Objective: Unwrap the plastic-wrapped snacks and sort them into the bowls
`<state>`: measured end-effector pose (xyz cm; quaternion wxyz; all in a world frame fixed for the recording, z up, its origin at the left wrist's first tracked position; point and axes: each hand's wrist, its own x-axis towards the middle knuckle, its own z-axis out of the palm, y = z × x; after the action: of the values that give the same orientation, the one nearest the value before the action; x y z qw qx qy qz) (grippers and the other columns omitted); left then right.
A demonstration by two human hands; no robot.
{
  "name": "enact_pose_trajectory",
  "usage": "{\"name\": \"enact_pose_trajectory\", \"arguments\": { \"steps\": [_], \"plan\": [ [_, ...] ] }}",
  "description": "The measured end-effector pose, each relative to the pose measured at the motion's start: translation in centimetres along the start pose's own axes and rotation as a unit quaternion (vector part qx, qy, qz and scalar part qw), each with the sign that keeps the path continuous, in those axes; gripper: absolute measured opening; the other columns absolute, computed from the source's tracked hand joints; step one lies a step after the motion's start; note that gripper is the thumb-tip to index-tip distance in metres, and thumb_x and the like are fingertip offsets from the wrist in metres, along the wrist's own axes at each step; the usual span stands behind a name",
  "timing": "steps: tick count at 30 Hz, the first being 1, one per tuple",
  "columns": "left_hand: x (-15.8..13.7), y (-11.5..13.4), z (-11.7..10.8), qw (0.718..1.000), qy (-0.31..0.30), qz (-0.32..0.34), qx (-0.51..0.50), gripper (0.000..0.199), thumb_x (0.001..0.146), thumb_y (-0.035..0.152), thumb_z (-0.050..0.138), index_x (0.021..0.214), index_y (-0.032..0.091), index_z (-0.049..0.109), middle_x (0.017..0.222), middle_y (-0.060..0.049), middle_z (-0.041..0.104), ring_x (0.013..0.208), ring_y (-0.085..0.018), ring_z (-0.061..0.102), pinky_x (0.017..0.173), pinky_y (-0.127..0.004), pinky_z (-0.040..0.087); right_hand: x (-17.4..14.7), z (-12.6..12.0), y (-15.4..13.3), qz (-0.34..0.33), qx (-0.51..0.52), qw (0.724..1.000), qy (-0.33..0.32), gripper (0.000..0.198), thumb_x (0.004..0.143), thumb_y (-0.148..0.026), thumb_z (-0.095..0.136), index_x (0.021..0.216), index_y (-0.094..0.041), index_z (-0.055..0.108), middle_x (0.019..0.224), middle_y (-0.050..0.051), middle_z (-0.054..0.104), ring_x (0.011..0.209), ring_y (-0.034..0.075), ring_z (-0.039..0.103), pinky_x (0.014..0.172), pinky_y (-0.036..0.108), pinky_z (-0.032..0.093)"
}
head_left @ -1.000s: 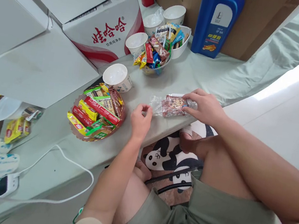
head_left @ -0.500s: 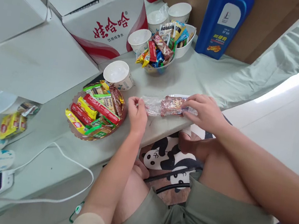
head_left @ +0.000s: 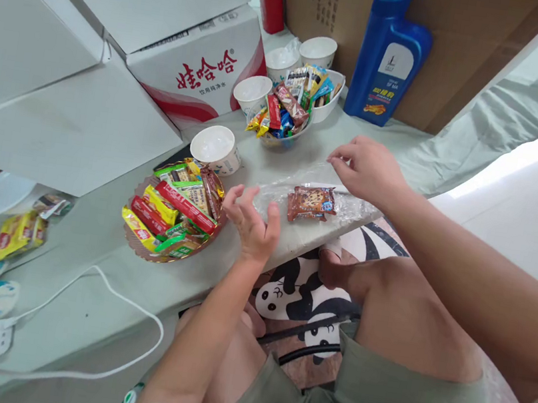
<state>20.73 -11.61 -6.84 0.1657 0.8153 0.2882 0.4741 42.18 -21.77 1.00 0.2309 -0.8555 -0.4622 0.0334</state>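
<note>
A small brown packet of chocolate-chip cookies (head_left: 312,203) lies on a spread of clear plastic wrap (head_left: 351,210) near the table's front edge. At the wrap's far side, the thumb and fingers of my right hand (head_left: 369,169) are pinched on its lifted edge. My left hand (head_left: 252,226) is open with its fingers apart, left of the packet and close to the wrap's left end. Just beyond it on the left stands a round, gold-rimmed tray (head_left: 134,242) of wrapped snacks, including a red snack bar (head_left: 184,206).
Behind are a paper cup (head_left: 216,150), a clear bowl (head_left: 282,141) heaped with snacks, and more cups. A blue jug (head_left: 386,57) stands before a cardboard box (head_left: 452,60). White cartons (head_left: 192,69) occupy the back left. A white cable (head_left: 132,306) crosses the front left.
My right hand has moved up and away from the packet, drawing the wrap's edge with it. My left hand has opened from its pinch on the wrap. The packet now lies more exposed.
</note>
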Motion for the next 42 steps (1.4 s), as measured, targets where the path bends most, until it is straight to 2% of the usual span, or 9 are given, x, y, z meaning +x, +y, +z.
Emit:
{"name": "enact_pose_trajectory", "arguments": {
  "steps": [4, 8, 11, 14, 17, 26, 30, 35, 42],
  "plan": [
    [-0.6, 1.0, -0.1, 0.984, -0.123, 0.129, -0.015, 0.016, 0.088, 0.025, 0.056, 0.103, 0.022, 0.064, 0.101, -0.01, 0.069, 0.105, -0.026, 0.065, 0.102, -0.044, 0.042, 1.8, 1.7, 0.9, 0.089, -0.02, 0.993, 0.081, 0.031, 0.093, -0.038, 0.05, 0.105, -0.025, 0.075, 0.097, 0.015, 0.068, 0.095, 0.035, 0.062, 0.078, 0.05, 0.047],
    [-0.5, 1.4, 0.8, 0.978, -0.193, 0.074, 0.029, 0.043, 0.09, 0.028, 0.059, 0.133, 0.02, 0.058, 0.132, -0.015, 0.068, 0.13, -0.03, 0.058, 0.113, -0.048, 0.035, 0.2, 2.9, 0.1, 0.022, -0.04, 0.979, 0.199, 0.032, 0.093, -0.028, 0.047, 0.116, -0.028, 0.07, 0.103, 0.014, 0.065, 0.11, 0.038, 0.056, 0.088, 0.055, 0.042],
    [-0.2, 0.8, 1.1, 0.975, -0.212, 0.052, 0.047, 0.043, 0.092, 0.024, 0.058, 0.135, 0.018, 0.056, 0.116, -0.012, 0.075, 0.113, -0.027, 0.067, 0.111, -0.048, 0.035, -1.4, 2.7, -1.8, -0.063, -0.037, 0.991, 0.11, 0.032, 0.092, -0.02, 0.045, 0.113, -0.027, 0.07, 0.106, 0.012, 0.065, 0.107, 0.034, 0.057, 0.087, 0.047, 0.042],
    [0.0, 0.3, 0.7, 0.974, -0.192, 0.116, 0.046, 0.019, 0.092, 0.017, 0.055, 0.107, 0.019, 0.067, 0.089, -0.006, 0.074, 0.089, -0.023, 0.068, 0.097, -0.041, 0.042, -2.2, 2.6, -3.0, -0.105, -0.01, 0.993, -0.057, 0.033, 0.091, -0.017, 0.043, 0.108, -0.022, 0.07, 0.111, 0.011, 0.068, 0.097, 0.026, 0.063, 0.078, 0.037, 0.043],
    [-0.3, 0.0, 0.0, 0.966, -0.186, 0.178, 0.031, 0.013, 0.085, 0.012, 0.054, 0.081, 0.02, 0.063, 0.077, -0.005, 0.068, 0.077, -0.021, 0.062, 0.077, -0.034, 0.044, -2.3, 2.8, -2.9, -0.1, -0.003, 0.987, -0.126, 0.034, 0.089, -0.019, 0.047, 0.113, -0.021, 0.07, 0.116, 0.01, 0.071, 0.1, 0.026, 0.066, 0.075, 0.034, 0.044],
    [-1.9, -0.7, -1.5, 0.916, -0.349, 0.193, 0.047, 0.013, 0.079, 0.012, 0.05, 0.073, 0.022, 0.055, 0.068, -0.002, 0.056, 0.065, -0.017, 0.052, 0.061, -0.03, 0.035, -3.1, 3.9, -3.0, -0.105, -0.1, 0.973, -0.181, 0.066, 0.079, -0.046, 0.067, 0.139, -0.022, 0.055, 0.13, 0.016, 0.064, 0.115, 0.037, 0.061, 0.084, 0.044, 0.05],
    [-2.0, -0.4, -1.9, 0.902, -0.387, 0.183, 0.051, 0.009, 0.079, 0.015, 0.053, 0.074, 0.022, 0.055, 0.07, -0.003, 0.058, 0.067, -0.018, 0.056, 0.06, -0.031, 0.036, -3.2, 4.6, -3.4, -0.101, -0.112, 0.967, -0.208, 0.064, 0.076, -0.04, 0.068, 0.137, -0.024, 0.056, 0.13, 0.016, 0.063, 0.115, 0.038, 0.061, 0.082, 0.044, 0.051],
    [-1.8, 0.0, -2.6, 0.895, -0.416, 0.153, 0.043, 0.008, 0.081, 0.017, 0.053, 0.078, 0.022, 0.059, 0.073, -0.004, 0.062, 0.07, -0.02, 0.059, 0.059, -0.033, 0.037, -1.9, 4.4, -2.6, -0.093, 0.002, 0.97, -0.225, 0.05, 0.079, -0.036, 0.062, 0.127, -0.021, 0.063, 0.118, 0.013, 0.07, 0.11, 0.03, 0.066, 0.088, 0.039, 0.052],
    [-0.8, 0.1, -3.4, 0.889, -0.443, 0.101, 0.059, 0.01, 0.084, 0.021, 0.054, 0.084, 0.021, 0.064, 0.079, -0.005, 0.067, 0.074, -0.019, 0.063, 0.059, -0.031, 0.037, -2.1, 3.8, -4.8, 0.003, -0.159, 0.972, -0.171, 0.048, 0.095, -0.048, 0.037, 0.129, -0.023, 0.062, 0.094, 0.014, 0.076, 0.076, 0.035, 0.071, 0.058, 0.039, 0.044]
  ]
}}
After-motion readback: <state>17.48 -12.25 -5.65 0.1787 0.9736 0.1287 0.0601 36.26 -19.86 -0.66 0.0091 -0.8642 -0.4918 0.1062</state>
